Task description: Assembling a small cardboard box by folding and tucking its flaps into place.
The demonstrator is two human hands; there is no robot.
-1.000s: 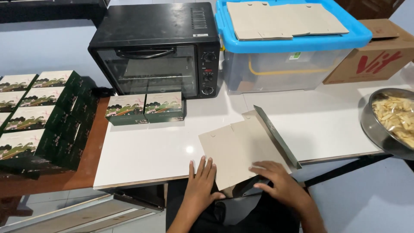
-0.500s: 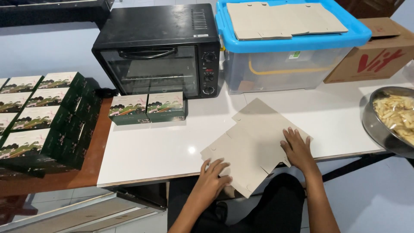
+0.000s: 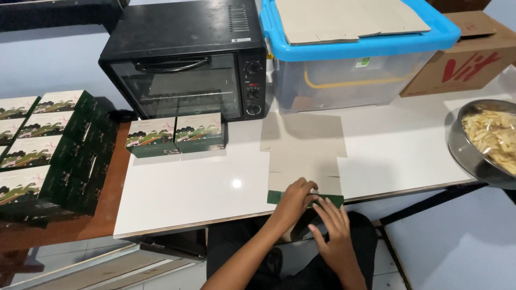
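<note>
A flat unfolded carton blank (image 3: 304, 152) lies plain side up on the white table (image 3: 193, 188), straight in front of me. Its near flap is folded over, so a green printed strip (image 3: 334, 200) shows at the table's front edge. My left hand (image 3: 293, 202) presses on that folded flap with bent fingers. Just to the right, my right hand (image 3: 332, 228) touches the flap's edge from below, fingers spread. Two made-up green boxes (image 3: 175, 134) stand side by side near the oven.
A black toaster oven (image 3: 185, 62) stands at the back, beside a clear bin with a blue lid (image 3: 357, 59) carrying more carton blanks. A brown cardboard box (image 3: 465, 56) is far right. A metal bowl of chips (image 3: 489, 140) sits at the right edge. Several stacked green boxes (image 3: 45, 145) fill the left.
The carton blank has been turned from a slant to lie square with the table. Both hands came back to its near edge and folded the front flap over, showing its green side.
</note>
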